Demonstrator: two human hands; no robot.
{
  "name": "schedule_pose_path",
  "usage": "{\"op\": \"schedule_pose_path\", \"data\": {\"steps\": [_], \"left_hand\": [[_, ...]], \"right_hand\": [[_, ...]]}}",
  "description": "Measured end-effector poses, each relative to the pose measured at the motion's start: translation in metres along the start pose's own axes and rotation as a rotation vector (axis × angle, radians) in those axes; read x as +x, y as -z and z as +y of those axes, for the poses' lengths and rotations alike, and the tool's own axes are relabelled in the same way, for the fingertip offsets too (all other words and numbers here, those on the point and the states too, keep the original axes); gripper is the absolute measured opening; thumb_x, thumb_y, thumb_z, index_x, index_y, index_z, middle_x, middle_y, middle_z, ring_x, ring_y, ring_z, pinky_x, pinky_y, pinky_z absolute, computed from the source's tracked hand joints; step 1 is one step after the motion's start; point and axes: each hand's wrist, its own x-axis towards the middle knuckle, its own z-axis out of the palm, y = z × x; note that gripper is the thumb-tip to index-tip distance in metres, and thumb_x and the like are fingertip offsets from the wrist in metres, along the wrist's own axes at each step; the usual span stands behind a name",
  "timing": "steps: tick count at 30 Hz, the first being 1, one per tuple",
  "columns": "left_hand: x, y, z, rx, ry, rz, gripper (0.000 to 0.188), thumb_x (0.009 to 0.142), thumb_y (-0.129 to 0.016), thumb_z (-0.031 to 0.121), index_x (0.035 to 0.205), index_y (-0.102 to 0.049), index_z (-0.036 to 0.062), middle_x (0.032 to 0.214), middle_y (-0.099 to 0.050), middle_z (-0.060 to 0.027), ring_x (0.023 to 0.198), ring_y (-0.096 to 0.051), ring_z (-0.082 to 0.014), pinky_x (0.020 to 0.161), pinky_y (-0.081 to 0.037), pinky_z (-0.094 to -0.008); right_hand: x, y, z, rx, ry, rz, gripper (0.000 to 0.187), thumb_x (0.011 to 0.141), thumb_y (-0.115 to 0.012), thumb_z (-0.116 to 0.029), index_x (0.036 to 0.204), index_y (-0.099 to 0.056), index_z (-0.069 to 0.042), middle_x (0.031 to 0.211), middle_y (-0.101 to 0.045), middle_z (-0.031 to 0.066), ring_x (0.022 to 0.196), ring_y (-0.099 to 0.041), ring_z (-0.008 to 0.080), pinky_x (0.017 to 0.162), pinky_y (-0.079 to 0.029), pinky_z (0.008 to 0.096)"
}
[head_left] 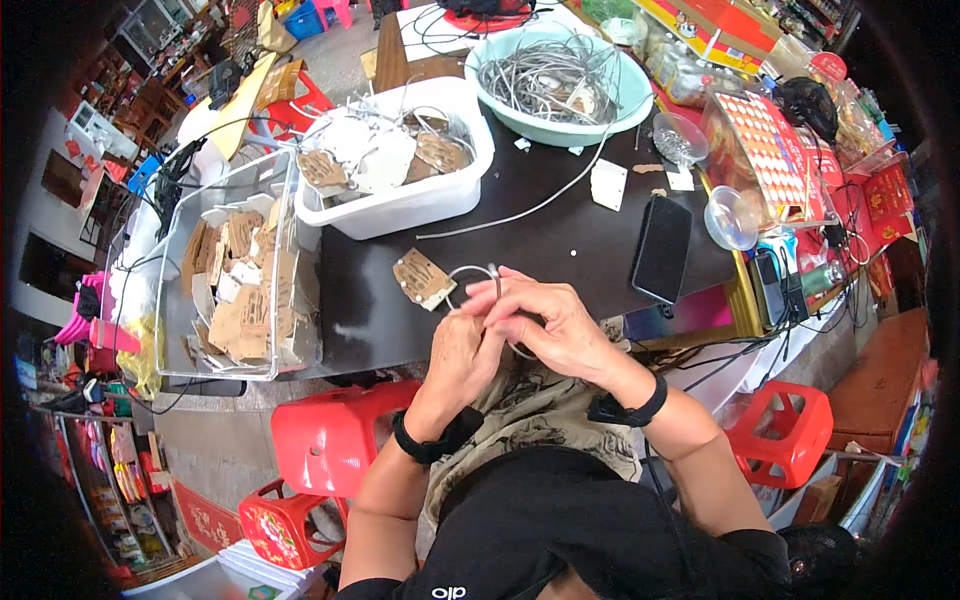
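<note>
Close together at the table's front edge, my left hand (465, 350) and my right hand (558, 325) are both closed around a thin grey cord (468, 269). A loop of it arches above my fingers, and another stretch shows below my right hand. My fingers hide the part where its ends meet. Beside my left hand, a brown cardboard tag (422, 276) with pale edges and small white dots lies at the end of the loop. Whether the cord passes through the tag I cannot tell. Farther back, a single loose grey cord (520, 217) stretches across the dark table (370, 290).
A clear plastic box (170, 290) of cardboard pieces stands left, beside a white tub (400, 208) of similar pieces. A pale green basin (545, 128) holds tangled grey cords. A black phone (662, 250) and small clear bowls (731, 218) lie to the right. Red stools (325, 440) stand below.
</note>
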Motion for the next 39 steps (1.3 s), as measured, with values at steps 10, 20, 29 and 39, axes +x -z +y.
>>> {"op": "schedule_pose_path", "data": {"steps": [10, 20, 29, 39], "left_hand": [[0.02, 0.052, 0.006, -0.14, 0.016, -0.139, 0.033, 0.091, -0.05, 0.004, 0.123, -0.055, -0.0014, 0.121, -0.059, -0.0111, 0.114, -0.053, -0.0186, 0.095, -0.041, -0.0323], [0.034, -0.001, 0.025, -0.677, 0.191, 0.164, 0.017, 0.094, -0.058, 0.012, 0.103, -0.065, -0.0011, 0.095, -0.066, -0.0024, 0.085, -0.059, -0.0067, 0.075, -0.048, -0.021], [0.04, -0.022, 0.041, -0.617, 0.173, 0.224, 0.019, 0.092, -0.062, 0.009, 0.105, -0.068, -0.0031, 0.08, -0.062, 0.0021, 0.07, -0.05, -0.0025, 0.061, -0.041, -0.0175], [0.044, -0.032, 0.03, -0.561, 0.133, 0.195, 0.02, 0.091, -0.064, 0.013, 0.103, -0.068, -0.0021, 0.077, -0.061, 0.0016, 0.069, -0.049, -0.0021, 0.06, -0.041, -0.0181]], "right_hand": [[-0.007, 0.013, -0.01, -0.229, 0.016, 0.176, 0.004, 0.085, -0.061, -0.005, 0.088, -0.064, -0.004, 0.083, -0.068, 0.0067, 0.076, -0.063, 0.0189, 0.075, -0.045, 0.0322], [-0.007, 0.014, -0.016, -0.092, -0.012, 0.353, 0.007, 0.079, -0.068, -0.005, 0.086, -0.068, -0.004, 0.094, -0.062, 0.0095, 0.088, -0.06, 0.0202, 0.078, -0.046, 0.0308], [0.005, 0.019, -0.006, 0.413, -0.136, 0.563, 0.013, 0.088, -0.063, -0.004, 0.098, -0.07, -0.001, 0.112, -0.057, 0.0087, 0.095, -0.058, 0.0132, 0.086, -0.047, 0.0267], [0.003, 0.018, -0.007, 0.546, -0.18, 0.579, 0.015, 0.089, -0.063, -0.009, 0.1, -0.069, -0.001, 0.118, -0.061, 0.0103, 0.1, -0.056, 0.0131, 0.088, -0.043, 0.0283]]}}
